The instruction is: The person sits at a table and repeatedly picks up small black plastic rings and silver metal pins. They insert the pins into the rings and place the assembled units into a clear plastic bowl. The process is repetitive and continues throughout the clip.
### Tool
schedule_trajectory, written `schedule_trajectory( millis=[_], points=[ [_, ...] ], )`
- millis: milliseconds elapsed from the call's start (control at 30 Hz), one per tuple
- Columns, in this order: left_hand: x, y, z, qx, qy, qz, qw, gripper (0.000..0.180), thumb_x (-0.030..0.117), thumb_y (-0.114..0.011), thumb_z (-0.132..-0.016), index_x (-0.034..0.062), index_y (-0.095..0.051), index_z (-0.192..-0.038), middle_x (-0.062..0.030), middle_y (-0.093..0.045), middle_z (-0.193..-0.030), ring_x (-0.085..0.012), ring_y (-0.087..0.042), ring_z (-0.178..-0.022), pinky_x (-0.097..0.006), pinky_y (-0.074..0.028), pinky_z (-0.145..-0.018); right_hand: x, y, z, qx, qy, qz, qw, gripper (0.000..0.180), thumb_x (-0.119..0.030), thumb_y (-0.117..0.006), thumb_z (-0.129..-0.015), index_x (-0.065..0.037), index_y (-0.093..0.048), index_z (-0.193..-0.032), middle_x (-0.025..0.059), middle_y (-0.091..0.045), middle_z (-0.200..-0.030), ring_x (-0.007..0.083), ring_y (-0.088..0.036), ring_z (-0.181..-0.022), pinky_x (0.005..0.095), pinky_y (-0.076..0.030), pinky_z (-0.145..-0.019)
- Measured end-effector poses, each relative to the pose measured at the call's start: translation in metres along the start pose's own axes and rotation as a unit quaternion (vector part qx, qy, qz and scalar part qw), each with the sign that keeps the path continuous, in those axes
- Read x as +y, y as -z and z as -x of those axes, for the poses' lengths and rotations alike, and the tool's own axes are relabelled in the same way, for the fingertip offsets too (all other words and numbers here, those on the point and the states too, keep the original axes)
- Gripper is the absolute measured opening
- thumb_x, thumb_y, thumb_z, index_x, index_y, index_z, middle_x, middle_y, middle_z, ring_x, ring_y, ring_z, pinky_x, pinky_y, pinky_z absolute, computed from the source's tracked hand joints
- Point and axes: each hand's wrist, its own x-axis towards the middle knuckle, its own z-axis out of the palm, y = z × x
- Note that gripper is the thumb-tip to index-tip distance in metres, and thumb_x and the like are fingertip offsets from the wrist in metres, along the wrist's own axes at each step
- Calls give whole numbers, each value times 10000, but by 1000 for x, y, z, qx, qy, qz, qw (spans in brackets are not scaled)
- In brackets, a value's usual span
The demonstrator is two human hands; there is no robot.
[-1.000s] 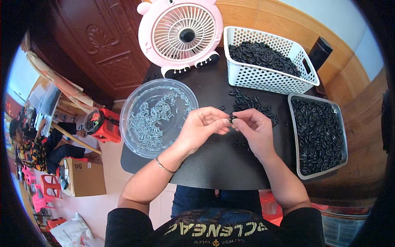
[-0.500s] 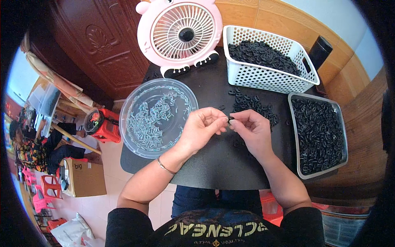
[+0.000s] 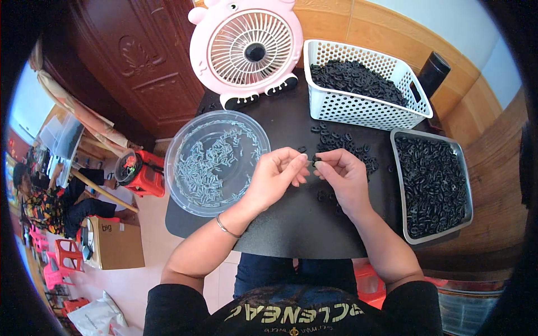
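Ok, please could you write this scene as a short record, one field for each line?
left hand: pinched shut; anything held is too small to tell
right hand: pinches a small black piece
left side: round clear tub holding many small silvery rods
loose on dark table: scattered black pieces
far side: pink fan at left, white perforated basket with more black pieces at right
right side: silvery tray full of black pieces

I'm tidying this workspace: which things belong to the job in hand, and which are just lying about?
Likely the job's: held black piece; loose black pieces; round tub; white basket; metal tray.
Apparently just about: pink fan; cardboard box; white bag.
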Motion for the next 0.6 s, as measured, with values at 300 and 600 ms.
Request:
schedule_trajectory(
  millis=[300,600],
  points=[
    [3,2,2,-10,36,30,999,147,150,-541,-857,9,-577,-835,-35,-598,-693,-64,-537,-592,-181,-423,-532,3,-2,1,-2,19,27,999,139,-1,-575,-794,2,-589,-932,50,-608,-830,83,-584,-751,202,-480,-681],
    [2,3,0,-15,40,58,997,87,99,-590,-817,13,-597,-824,-36,-607,-707,-67,-548,-600,-176,-431,-546,2,-1,1,-8,36,42,998,136,5,-574,-792,10,-588,-927,55,-610,-828,87,-589,-742,203,-483,-679]
  ],
)
